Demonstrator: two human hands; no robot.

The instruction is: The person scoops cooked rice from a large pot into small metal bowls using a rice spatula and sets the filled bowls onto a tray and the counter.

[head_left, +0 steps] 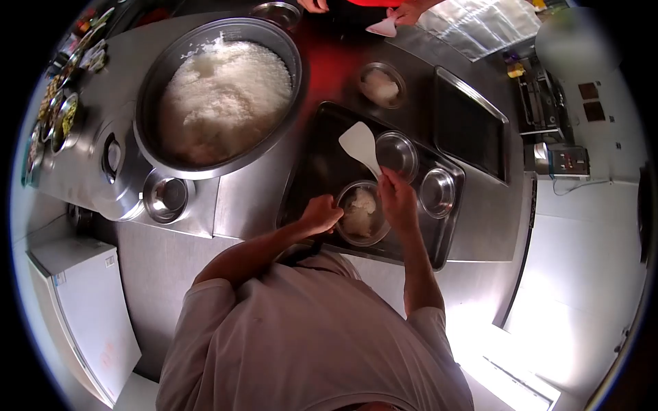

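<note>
My right hand (396,192) is closed around the handle of a white rice paddle (358,145), whose blade points up and away to the left. Beneath it stands a round metal bowl (375,236) with some cooked rice (360,214) inside. The fingers of my left hand (321,214) are closed at the left rim of that bowl. Both hands are over a dark rectangular tray (317,140). Two more metal bowls are on the tray, one behind my right hand (397,156) and one to its right (436,192).
A large pot (293,113) full of cooked rice stands at the left. Behind the tray sits a bowl of rice (381,85); a second tray (473,113) lies right. Across the table another person's hand (404,14) holds a pink-lit paddle (382,27). A metal bowl (166,196) is by the left edge.
</note>
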